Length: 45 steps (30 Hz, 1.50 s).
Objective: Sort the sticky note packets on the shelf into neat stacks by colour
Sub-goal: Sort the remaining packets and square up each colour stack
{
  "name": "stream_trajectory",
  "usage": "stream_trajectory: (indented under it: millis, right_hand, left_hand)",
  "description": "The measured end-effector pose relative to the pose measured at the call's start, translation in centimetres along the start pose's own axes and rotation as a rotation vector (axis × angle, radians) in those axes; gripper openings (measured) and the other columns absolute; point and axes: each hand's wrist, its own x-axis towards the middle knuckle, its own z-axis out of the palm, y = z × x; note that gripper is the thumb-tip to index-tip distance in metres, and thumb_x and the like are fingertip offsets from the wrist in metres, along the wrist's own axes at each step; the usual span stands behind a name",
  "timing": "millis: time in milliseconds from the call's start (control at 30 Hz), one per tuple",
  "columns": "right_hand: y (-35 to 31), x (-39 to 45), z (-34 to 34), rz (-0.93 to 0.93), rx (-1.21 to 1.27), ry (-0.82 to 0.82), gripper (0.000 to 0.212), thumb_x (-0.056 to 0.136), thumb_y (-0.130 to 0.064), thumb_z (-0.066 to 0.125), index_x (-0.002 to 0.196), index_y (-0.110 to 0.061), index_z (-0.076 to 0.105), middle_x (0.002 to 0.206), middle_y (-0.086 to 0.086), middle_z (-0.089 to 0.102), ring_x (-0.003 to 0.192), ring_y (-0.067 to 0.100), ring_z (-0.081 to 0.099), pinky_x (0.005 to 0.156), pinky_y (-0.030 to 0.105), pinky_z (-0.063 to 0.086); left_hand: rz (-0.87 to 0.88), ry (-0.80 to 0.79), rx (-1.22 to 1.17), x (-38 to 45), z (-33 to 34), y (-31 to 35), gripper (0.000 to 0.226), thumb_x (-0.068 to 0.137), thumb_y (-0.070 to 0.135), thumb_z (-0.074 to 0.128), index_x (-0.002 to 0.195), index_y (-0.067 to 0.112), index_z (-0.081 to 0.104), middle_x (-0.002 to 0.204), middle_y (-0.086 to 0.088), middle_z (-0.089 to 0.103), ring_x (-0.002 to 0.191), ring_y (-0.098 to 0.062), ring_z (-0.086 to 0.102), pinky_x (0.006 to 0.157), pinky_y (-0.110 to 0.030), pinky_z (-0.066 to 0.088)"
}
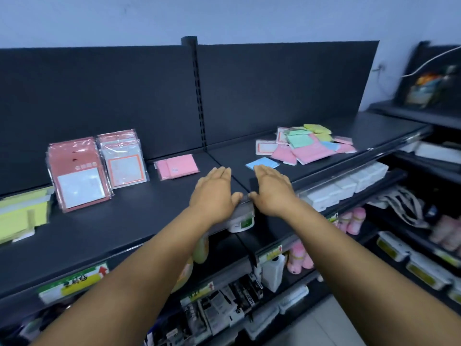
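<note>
My left hand and my right hand lie flat, palms down, on the front of the dark shelf, fingers straight, holding nothing. Just past my right fingertips lies a blue sticky note packet. A small pink stack sits left of my left hand. Further right is a mixed heap of pink, green, yellow and blue packets, apart from both hands.
Two upright packs of red-and-white label cards lean against the back panel at left. Yellow-green pads lie at the far left edge. Lower shelves hold white boxes, pink bottles and price tags.
</note>
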Motion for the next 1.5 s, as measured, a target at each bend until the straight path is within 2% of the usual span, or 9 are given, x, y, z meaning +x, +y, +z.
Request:
stream_trajectory:
  millis: [333,600,700,833,1000,1100,1267,1400,1500]
  right_hand:
    - [5.0,4.4,-1.2,0.151,-0.042,0.051,0.070,0.095,-0.035,0.052,0.151,-0.012,0.017,0.157,0.004,0.022,0.145,0.019,0.018,0.116,0.035,0.016]
    - [9.6,7.2,-1.3,0.248,-0.045,0.070,0.060,0.099,-0.032,0.043,0.151,-0.013,0.021,0.158,0.005,0.022,0.145,0.020,0.020,0.118,0.036,0.018]
    - [11.5,8.5,-1.7,0.261,-0.036,0.083,0.055,0.100,-0.031,0.040,0.149,-0.013,0.026,0.156,0.005,0.027,0.143,0.021,0.024,0.116,0.036,0.021]
    - [14.4,10.5,-2.0,0.248,-0.059,0.063,0.048,0.101,-0.033,0.036,0.146,-0.016,0.034,0.153,0.006,0.032,0.141,0.024,0.027,0.112,0.037,0.024]
    - [18.7,13.0,-2.7,0.204,-0.102,0.018,0.036,0.101,-0.032,0.032,0.127,-0.018,0.052,0.129,0.008,0.048,0.129,0.030,0.039,0.101,0.038,0.035]
    - [20.8,14.6,-3.1,0.235,-0.100,-0.010,0.041,0.099,-0.041,0.035,0.133,-0.022,0.046,0.143,0.010,0.039,0.134,0.030,0.033,0.106,0.041,0.030]
    - [22.5,16.7,-3.2,0.245,-0.104,-0.030,0.066,0.089,-0.059,0.047,0.140,-0.019,0.035,0.141,0.010,0.043,0.129,0.032,0.035,0.102,0.041,0.033]
    - [22.8,17.4,-3.7,0.202,-0.050,0.011,0.079,0.083,-0.052,0.062,0.144,-0.016,0.028,0.138,0.014,0.045,0.128,0.033,0.036,0.101,0.039,0.034]
    - [22.6,17.5,-4.1,0.226,0.049,0.008,0.090,0.081,-0.043,0.071,0.148,-0.012,0.019,0.140,0.015,0.040,0.130,0.033,0.034,0.105,0.039,0.034]
  left_hand:
    - [0.142,-0.044,-0.078,8.4,2.6,2.6,0.067,0.099,0.040,0.042,0.152,0.012,0.013,0.160,-0.003,0.013,0.148,-0.018,0.007,0.118,-0.035,0.010]
    - [0.258,-0.049,-0.088,13.7,4.7,4.8,0.066,0.097,0.041,0.045,0.150,0.010,0.021,0.156,-0.004,0.025,0.144,-0.018,0.020,0.114,-0.035,0.019]
    - [0.249,-0.072,-0.086,15.5,5.6,5.8,0.065,0.097,0.042,0.044,0.150,0.012,0.022,0.156,-0.004,0.025,0.144,-0.019,0.020,0.115,-0.037,0.021]
    - [0.205,-0.090,-0.085,18.2,7.3,7.2,0.057,0.095,0.045,0.044,0.142,0.013,0.035,0.145,-0.006,0.041,0.136,-0.023,0.032,0.111,-0.040,0.029]
    - [0.079,-0.137,-0.035,20.9,8.4,9.3,0.063,0.096,0.049,0.040,0.146,0.013,0.028,0.145,-0.013,0.039,0.137,-0.029,0.030,0.112,-0.041,0.024]
    - [-0.027,-0.165,0.042,22.3,8.6,10.8,0.056,0.096,0.050,0.037,0.137,0.012,0.037,0.134,-0.016,0.047,0.127,-0.032,0.040,0.106,-0.043,0.029]
    - [-0.153,-0.136,0.107,23.2,9.2,12.6,0.059,0.093,0.055,0.039,0.134,0.013,0.040,0.130,-0.014,0.051,0.122,-0.031,0.045,0.102,-0.042,0.030]
    - [-0.242,-0.059,0.040,23.4,8.9,13.4,0.070,0.084,0.057,0.057,0.138,0.016,0.035,0.135,-0.013,0.043,0.126,-0.031,0.039,0.103,-0.041,0.029]
    - [-0.276,-0.001,-0.094,23.1,8.3,14.0,0.074,0.079,0.044,0.071,0.137,0.015,0.034,0.133,-0.013,0.037,0.121,-0.032,0.045,0.100,-0.038,0.035]
